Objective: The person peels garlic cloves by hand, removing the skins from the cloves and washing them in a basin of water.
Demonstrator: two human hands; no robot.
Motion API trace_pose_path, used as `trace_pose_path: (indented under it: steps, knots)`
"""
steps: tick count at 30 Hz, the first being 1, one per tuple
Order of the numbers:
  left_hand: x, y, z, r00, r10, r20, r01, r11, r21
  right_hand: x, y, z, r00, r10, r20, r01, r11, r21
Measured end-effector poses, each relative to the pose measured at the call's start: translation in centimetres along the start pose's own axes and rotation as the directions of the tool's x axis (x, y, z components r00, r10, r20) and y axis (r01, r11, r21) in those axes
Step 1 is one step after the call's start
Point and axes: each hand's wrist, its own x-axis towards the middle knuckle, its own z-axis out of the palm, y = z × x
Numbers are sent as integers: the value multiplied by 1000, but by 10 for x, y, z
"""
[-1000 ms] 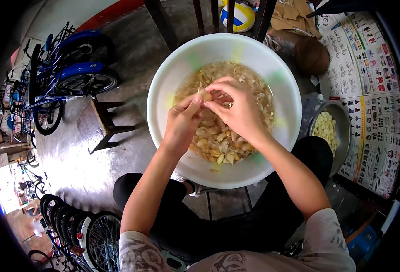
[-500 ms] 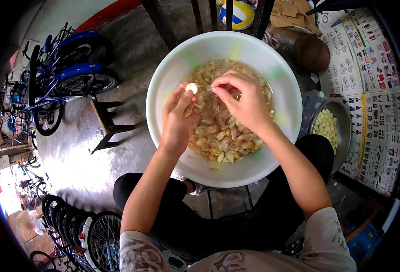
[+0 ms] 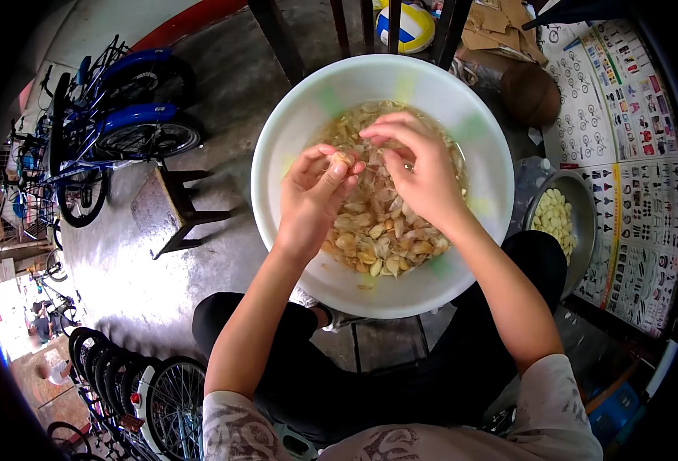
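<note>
My left hand point(image 3: 308, 201) is closed on a garlic clove point(image 3: 342, 159), pinched between thumb and fingers above a large white plastic basin point(image 3: 277, 146). Across from it, my right hand point(image 3: 427, 173) hovers over the same basin, thumb and curved fingers apart, with nothing visible between them. Below both hands, brownish garlic cloves point(image 3: 377, 242) and loose skins sit in water. Pale peeled cloves point(image 3: 552, 217) lie in a metal bowl point(image 3: 583, 246) to the right, beside my knee.
A wooden stool point(image 3: 162, 211) stands to the left, with parked bicycles point(image 3: 135, 131) beyond it. Dark bars point(image 3: 274, 34) rise behind the basin, near a volleyball point(image 3: 406, 27). A brown ball point(image 3: 529, 94) and a printed sheet point(image 3: 623, 177) are at right.
The pale clove face that showed in my left hand is now mostly covered by its fingers. My right hand's thumb and fingertips, pinched together before, have spread apart.
</note>
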Motion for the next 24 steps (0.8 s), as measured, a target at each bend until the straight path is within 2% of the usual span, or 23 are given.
trace_pose_path:
  steps: [1,2,3,4,6,7,8,9,10,11,12,14,16,20,22,24]
  knots:
    - [0,-1,1,1000,0,2,0,1000,-1,0,-4,0,990,136,32,-140,958,249]
    - [0,-1,2,998,60,-22,-57,991,123,-1,-7,1,962,257,96,-271,837,476]
    - [0,-1,3,992,122,-37,-109,963,247,-1,-9,0,962,257,95,-271,837,476]
    - [-1,0,4,992,121,-36,-109,963,247,-2,-10,-1,953,260,157,-303,829,470]
    - [-3,2,7,971,240,-13,-213,883,418,-6,-11,0,940,265,213,-336,821,462]
    - [-2,0,6,971,237,-11,-211,884,418,-8,-10,1,909,351,225,-417,748,516]
    - [-1,-2,4,942,332,40,-308,813,494,-9,-10,2,869,432,241,-488,664,566]
    - [0,-3,4,902,419,101,-400,726,560,-10,-11,2,869,435,236,-487,665,567]
    - [0,-2,4,903,416,105,-399,727,559,-11,-13,2,843,473,256,-524,612,593]
    - [-1,0,4,889,438,133,-416,653,633,-11,-13,1,814,510,278,-559,555,616]
    - [-2,0,5,874,457,164,-430,571,699,-11,-13,0,813,514,273,-558,555,617]
    - [-2,-3,8,851,495,178,-456,527,717,-12,-11,0,798,528,290,-578,535,617]
    - [-2,-3,8,818,536,206,-470,418,777,-14,-9,1,799,533,281,-576,542,612]
    - [1,-9,8,773,585,245,-507,338,793,-14,-11,3,800,537,270,-572,545,613]
    - [2,-9,10,704,630,329,-552,193,811,-16,-6,7,803,537,258,-568,560,602]
    - [1,-13,9,696,632,341,-554,170,815,-20,-4,11,808,535,248,-563,577,592]
